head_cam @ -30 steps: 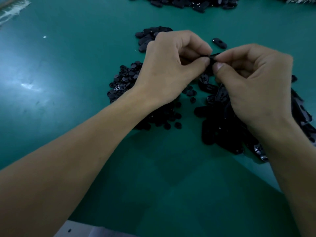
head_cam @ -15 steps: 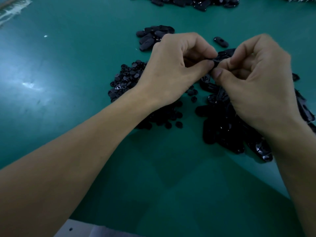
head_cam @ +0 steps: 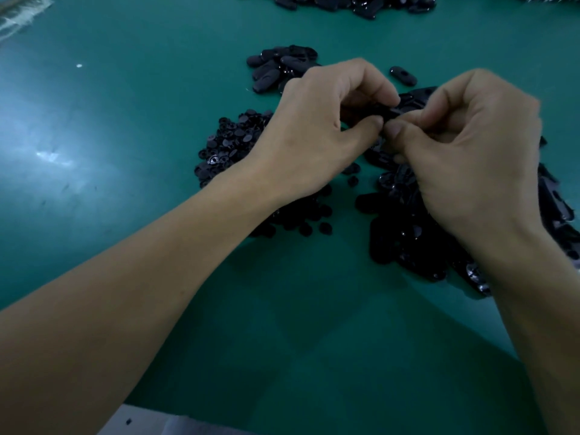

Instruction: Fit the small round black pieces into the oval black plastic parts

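Note:
My left hand [head_cam: 317, 130] and my right hand [head_cam: 470, 146] meet fingertip to fingertip above the green table. Between them they pinch a black oval part [head_cam: 396, 113]; most of it is hidden by the fingers. Whether a small round piece sits in it I cannot tell. A heap of small round black pieces [head_cam: 232, 142] lies under and left of my left hand. A heap of oval black parts [head_cam: 405, 233] lies under my right hand.
A small stack of oval parts [head_cam: 276, 69] lies beyond my left hand, and a single oval part [head_cam: 402, 76] lies beyond the fingertips. Another long heap of black parts [head_cam: 354, 3] runs along the far edge. The green table [head_cam: 125, 136] spreads to the left.
Both hands stay together over the heaps. My right hand has dropped a little and its fingers have curled closer round the pinched part.

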The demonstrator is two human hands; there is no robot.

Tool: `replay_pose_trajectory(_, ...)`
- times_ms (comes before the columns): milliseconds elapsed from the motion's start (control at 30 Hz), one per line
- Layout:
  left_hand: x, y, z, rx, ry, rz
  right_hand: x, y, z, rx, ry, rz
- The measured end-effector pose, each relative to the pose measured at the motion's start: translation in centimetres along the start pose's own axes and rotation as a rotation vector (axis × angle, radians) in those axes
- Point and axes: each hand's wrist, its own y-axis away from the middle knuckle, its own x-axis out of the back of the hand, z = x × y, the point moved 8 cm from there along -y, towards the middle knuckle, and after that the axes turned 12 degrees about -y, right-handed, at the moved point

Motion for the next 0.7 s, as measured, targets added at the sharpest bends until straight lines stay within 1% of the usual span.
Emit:
replay_pose_trajectory(367, 0.5, -0.1, -0.5, 0.035, -0.034, 0.076, -0.5, 0.2, -0.9, 0.081, -0.069, -0.028)
replay_pose_trajectory(467, 0.2, -0.1, -0.7, 0.062, 0.023, 0.049, 0.0, -0.1, -0.7, 0.106, -0.028, 0.01)
replay_pose_trajectory(567, -0.1, -0.1, -0.8, 0.078, 0.084, 0.008, 0.0, -0.5, -0.2, 0.107, 0.025, -0.022)
replay_pose_trajectory(700, -0.1, -0.2, -0.8, 0.087, 0.154, -0.023, -0.2, -0.9, 0.5, 0.063, -0.09, -0.097)
